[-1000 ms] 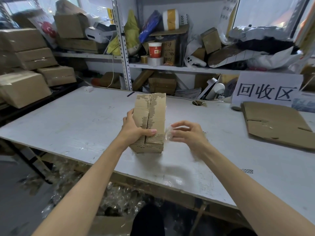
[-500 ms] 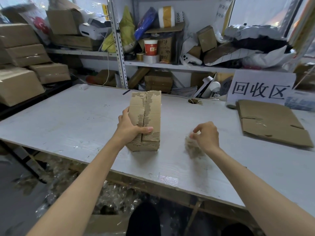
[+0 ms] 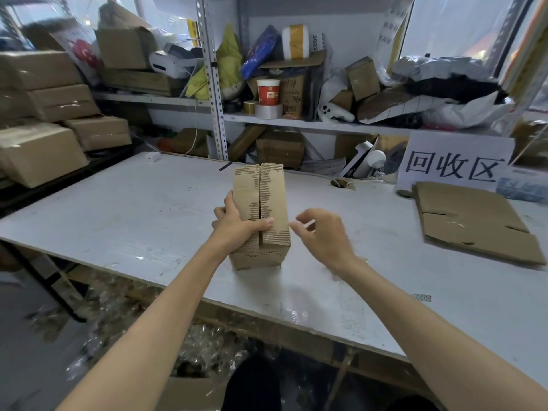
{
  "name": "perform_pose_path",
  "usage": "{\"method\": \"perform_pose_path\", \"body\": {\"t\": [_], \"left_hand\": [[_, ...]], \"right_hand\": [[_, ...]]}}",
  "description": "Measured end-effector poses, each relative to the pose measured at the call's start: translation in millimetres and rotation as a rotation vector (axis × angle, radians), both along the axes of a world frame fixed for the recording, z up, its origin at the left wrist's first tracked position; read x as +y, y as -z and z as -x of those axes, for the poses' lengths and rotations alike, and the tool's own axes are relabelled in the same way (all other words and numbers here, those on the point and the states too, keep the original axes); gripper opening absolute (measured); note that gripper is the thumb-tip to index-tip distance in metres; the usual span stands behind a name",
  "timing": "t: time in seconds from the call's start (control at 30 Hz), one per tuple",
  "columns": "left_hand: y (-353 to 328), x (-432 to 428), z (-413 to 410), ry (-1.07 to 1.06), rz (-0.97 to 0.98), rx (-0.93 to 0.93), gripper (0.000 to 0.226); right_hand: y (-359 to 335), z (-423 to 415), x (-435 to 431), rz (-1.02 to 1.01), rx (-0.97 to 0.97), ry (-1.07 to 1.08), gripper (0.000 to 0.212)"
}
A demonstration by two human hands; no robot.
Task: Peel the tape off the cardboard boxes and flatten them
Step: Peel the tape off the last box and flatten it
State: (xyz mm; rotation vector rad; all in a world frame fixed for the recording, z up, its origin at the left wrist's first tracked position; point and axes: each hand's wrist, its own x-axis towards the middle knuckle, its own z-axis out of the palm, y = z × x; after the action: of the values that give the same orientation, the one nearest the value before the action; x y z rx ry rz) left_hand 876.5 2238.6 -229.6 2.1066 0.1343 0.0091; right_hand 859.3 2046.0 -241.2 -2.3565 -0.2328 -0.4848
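Upright cardboard box (image 3: 261,215) mid table (image 3: 118,218), clamped from 9 o'clock by left hand (image 3: 234,223), right hand (image 3: 323,232) curled loose at 3 o'clock, hold unclear; likely to tip or tear if flaps yanked one-handed

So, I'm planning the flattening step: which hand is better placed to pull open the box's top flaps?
Right, probably. The right hand hovers free beside the box, fingers loosely curled, apparently empty. The left hand grips the box, thumb across the top seam, steadying it on the table.
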Motion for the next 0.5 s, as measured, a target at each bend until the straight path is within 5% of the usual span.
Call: {"method": "perform_pose_path", "body": {"t": [0.1, 0.2, 0.27, 0.4, 0.5], "left_hand": [[-15, -4, 2, -0.048, 0.016, 0.122, 0.111], [-24, -5, 7, -0.006, 0.151, 0.121, 0.080], [-26, -5, 8, 0.038, 0.225, 0.077, 0.062], [-35, -6, 8, 0.057, 0.254, -0.009, 0.035], [-44, -4, 7, 0.046, 0.239, 0.004, 0.021]], "right_hand": [[-23, 3, 23, -0.221, 0.201, -0.060, 0.060], [-32, 5, 26, -0.087, 0.249, -0.029, 0.077], [-32, 4, 21, -0.070, 0.240, -0.036, 0.064], [-36, 2, 4, -0.345, 0.249, -0.109, 0.029], [-42, 3, -5, -0.500, 0.305, -0.159, 0.038]]}}
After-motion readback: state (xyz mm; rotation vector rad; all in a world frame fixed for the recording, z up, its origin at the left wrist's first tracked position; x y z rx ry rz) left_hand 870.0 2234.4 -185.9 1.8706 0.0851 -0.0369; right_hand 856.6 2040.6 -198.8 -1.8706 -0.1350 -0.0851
